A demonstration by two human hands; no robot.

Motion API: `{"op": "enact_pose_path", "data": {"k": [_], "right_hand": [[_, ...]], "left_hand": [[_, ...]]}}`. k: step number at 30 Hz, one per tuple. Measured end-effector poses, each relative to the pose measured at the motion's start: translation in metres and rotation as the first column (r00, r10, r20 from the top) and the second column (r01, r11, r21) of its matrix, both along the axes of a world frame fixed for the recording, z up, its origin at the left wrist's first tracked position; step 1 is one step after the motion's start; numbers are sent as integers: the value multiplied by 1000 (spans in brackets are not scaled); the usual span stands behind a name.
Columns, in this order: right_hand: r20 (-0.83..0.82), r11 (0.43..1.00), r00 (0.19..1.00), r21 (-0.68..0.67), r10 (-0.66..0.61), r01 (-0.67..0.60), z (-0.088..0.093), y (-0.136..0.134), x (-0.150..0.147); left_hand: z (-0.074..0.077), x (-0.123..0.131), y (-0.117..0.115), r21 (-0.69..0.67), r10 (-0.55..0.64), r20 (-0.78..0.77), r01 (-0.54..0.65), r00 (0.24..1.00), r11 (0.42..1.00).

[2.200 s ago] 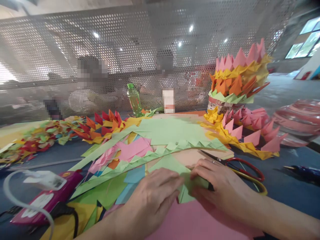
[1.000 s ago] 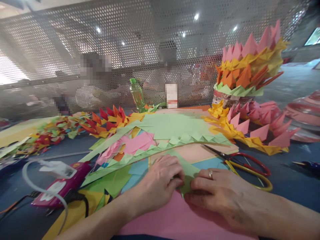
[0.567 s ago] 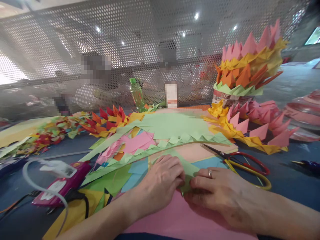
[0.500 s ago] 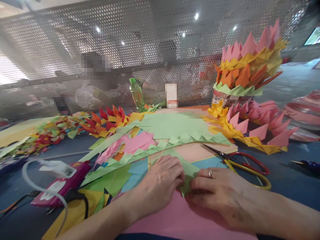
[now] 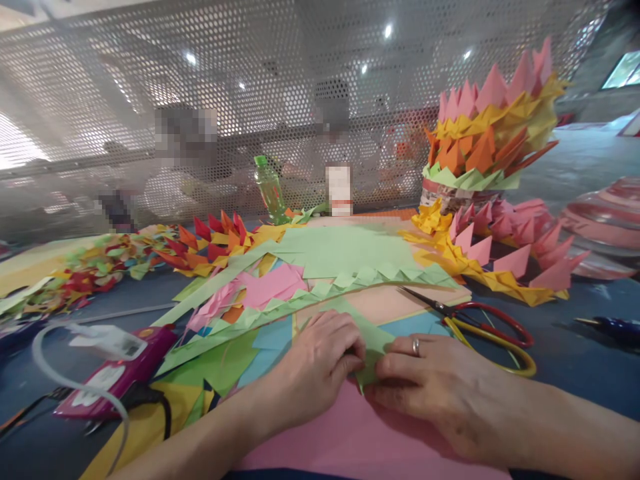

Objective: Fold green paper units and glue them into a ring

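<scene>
Our left hand (image 5: 327,363) pinches a piece of green paper (image 5: 374,347) at its left side, fingers curled; our right hand (image 5: 435,387) grips its right side. We have it mid-worktop, towards the near side, with a narrow corner pointing at us over a pink sheet (image 5: 350,437). What shows runs away from us, but our fingers hide too much to tell its full long axis. Beyond our right hand, scissors (image 5: 444,310) point far-left. Blue worktop (image 5: 565,357) gives room from their handles to a pen (image 5: 613,328) at right; a power strip (image 5: 131,372) sits near our left forearm. Towards the far edge stands a bottle (image 5: 270,190), before a mesh screen (image 5: 280,87).
</scene>
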State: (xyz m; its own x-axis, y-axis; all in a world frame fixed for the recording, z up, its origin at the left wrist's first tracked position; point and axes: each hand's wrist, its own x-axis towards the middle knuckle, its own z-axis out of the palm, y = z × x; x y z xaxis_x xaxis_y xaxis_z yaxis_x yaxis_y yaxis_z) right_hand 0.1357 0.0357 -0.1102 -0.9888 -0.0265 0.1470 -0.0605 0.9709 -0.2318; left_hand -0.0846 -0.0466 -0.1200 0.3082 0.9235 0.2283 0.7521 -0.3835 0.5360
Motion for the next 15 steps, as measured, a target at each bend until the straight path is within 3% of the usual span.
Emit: {"op": "enact_pose_path", "data": {"k": [6,15], "right_hand": [[62,1000,998,13,1,-2,1,1,-1],[84,999,996,-46,-10,14,2,1,2]], "left_hand": [[1,2,-2,18,-5,-137,8,991,1000],[4,4,-3,43,-10,-190,18,982,999]]}}
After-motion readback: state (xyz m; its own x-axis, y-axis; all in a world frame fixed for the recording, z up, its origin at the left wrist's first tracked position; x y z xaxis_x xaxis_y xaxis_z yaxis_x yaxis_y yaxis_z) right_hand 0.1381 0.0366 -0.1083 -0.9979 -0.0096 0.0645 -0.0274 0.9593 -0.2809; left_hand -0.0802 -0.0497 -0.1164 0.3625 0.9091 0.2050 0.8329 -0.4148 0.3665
